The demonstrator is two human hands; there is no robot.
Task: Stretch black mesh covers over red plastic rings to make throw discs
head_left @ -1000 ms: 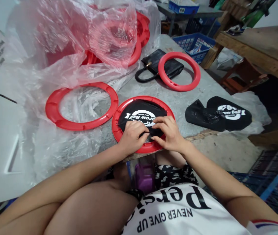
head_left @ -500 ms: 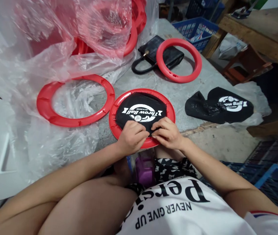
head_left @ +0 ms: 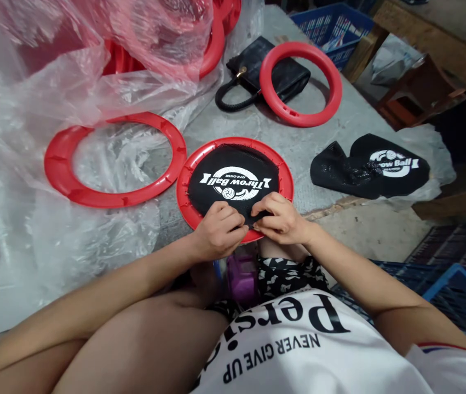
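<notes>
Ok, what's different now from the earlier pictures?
The left hand and right hand have moved toward the near rim of the red ring, uncovering more print on the black cloth. Both stay on the work; no release shows. The black bag and second cloth stayed put.

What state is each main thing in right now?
Near ring: flat, ribbed face up
Black mesh: spread across it, logo up
Left grip: curled at mesh's near edge
Right grip: curled there too
Left ring: flat, unfilled
Handbag: lying down, closure unclear
Far ring: partly over handbag
Spare mesh: loose, one end crumpled
Plastic: crumpled over red rings
</notes>
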